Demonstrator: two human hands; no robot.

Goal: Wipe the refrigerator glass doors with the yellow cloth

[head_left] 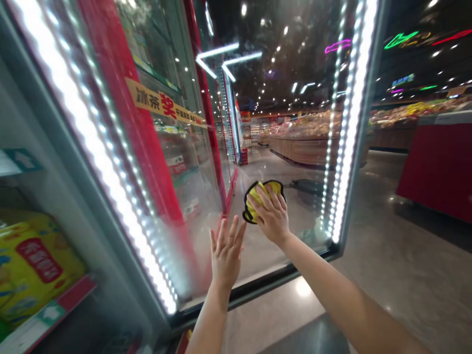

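Observation:
A glass door (pixel 295 147) with bright LED strips along both sides fills the middle of the view. Against its lower part, my right hand (pixel 272 214) presses a yellow cloth (pixel 275 188) with black edging, fingers spread over it. My left hand (pixel 226 253) is just left of and below the cloth, fingers apart and pointing up, holding nothing. It is at the glass; whether the palm touches is hard to tell. Whitish haze shows on the glass to the left of my left hand.
At the left are cooler shelves with a yellow package (pixel 37 265) and a price rail (pixel 59 314). The door's dark bottom frame (pixel 258 287) runs below my hands. A red counter (pixel 438 167) stands at the right. Produce displays (pixel 306 147) lie beyond the glass.

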